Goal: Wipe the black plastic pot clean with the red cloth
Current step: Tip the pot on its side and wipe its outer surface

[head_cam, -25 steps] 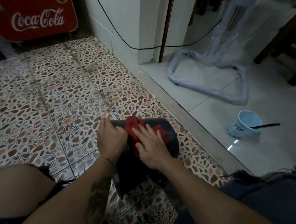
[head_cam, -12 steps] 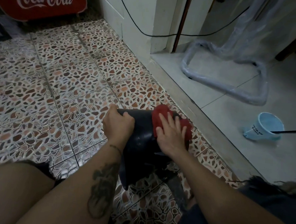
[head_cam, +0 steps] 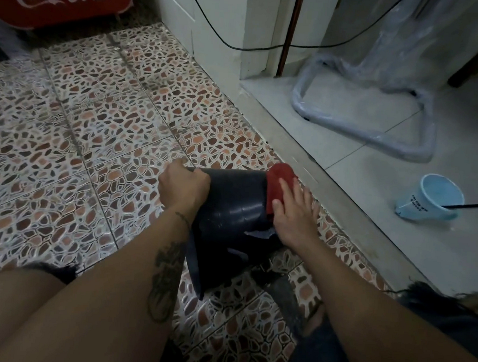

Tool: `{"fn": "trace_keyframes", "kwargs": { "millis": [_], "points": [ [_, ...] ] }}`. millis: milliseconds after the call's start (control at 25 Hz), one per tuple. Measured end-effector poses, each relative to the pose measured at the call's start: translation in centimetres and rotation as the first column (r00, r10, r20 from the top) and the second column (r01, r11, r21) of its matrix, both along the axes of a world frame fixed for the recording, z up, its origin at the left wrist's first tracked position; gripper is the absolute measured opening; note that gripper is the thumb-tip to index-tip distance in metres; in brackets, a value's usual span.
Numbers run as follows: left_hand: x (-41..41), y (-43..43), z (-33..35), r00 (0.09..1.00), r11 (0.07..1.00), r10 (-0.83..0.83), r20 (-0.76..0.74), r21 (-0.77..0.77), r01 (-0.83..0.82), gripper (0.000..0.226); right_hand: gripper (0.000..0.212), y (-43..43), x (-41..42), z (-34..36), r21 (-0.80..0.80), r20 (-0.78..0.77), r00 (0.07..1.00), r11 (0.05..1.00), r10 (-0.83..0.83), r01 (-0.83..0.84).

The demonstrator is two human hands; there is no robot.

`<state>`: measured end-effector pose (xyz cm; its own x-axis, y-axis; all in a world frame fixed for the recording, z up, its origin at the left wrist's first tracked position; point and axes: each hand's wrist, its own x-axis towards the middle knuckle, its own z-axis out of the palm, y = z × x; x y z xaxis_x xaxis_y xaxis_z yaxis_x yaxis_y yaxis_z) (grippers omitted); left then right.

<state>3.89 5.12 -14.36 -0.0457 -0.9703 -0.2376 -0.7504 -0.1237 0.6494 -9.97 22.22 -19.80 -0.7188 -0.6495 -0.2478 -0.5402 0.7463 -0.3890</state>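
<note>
Pebble-patterned floor tiles [head_cam: 95, 133] run under you, meeting a pale threshold and smooth grey tiling where a light blue cup [head_cam: 432, 198] lies tipped, well apart from your fingers. The black plastic pot [head_cam: 232, 208] lies on its side between your hands, its cracked rim toward you. Your left hand [head_cam: 183, 187] has its fingers curled tight around the pot's far edge, steadying it. Your right hand [head_cam: 294, 212] lies flat, fingers spread, pressing the red cloth [head_cam: 280, 179] against the pot's right flank.

A second ago the cloth sat on top of the pot, under your palm near the middle; now it has slid out to the right side, just beyond your fingertips. Judging by that, the top face has had its pass and the wipe is working round the wall, with the underside and the inside likely left to do.
</note>
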Motion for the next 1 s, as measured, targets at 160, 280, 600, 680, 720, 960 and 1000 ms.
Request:
{"fn": "trace_keyframes", "kwargs": {
  "millis": [160,280,600,680,720,960,1000],
  "points": [
    [-0.6,-1.4,0.3,1.000,1.000,0.003,0.003,0.026,-0.003,0.028,0.060,-1.1,4.7,1.1,-0.145,-0.027,0.983,0.972,0.183,-0.185],
    [-0.9,-2.4,0.4,0.999,0.998,0.038,0.001,0.049,-0.038,0.027,0.063,-1.4,6.6,1.7,-0.188,-0.026,0.933,0.915,0.360,-0.358],
    [0.4,2.2,1.5,0.980,0.996,-0.085,-0.177,-0.020,0.083,0.044,0.059,-2.9,-0.6,2.0,0.098,0.138,0.989,0.992,0.059,-0.073],
    [1.5,5.0,1.1,0.962,0.979,-0.194,-0.192,-0.104,0.176,0.048,0.059,-3.2,-1.3,2.3,0.129,0.151,0.988,0.991,0.026,-0.045],
    [2.1,6.7,1.0,0.959,0.965,-0.237,-0.155,-0.153,0.213,0.054,0.060,-3.3,-1.5,2.5,0.135,0.153,0.988,0.990,0.020,-0.041],
    [4.8,10.6,0.2,0.963,0.933,-0.261,-0.059,-0.273,0.236,0.062,0.061,-2.4,-0.6,4.0,0.129,0.174,0.982,0.987,0.076,-0.099],
    [4.4,9.7,0.4,0.972,0.945,-0.231,-0.054,-0.250,0.211,0.060,0.062,-2.3,-0.4,4.5,0.097,0.168,0.975,0.982,0.142,-0.160]
  ]
}}
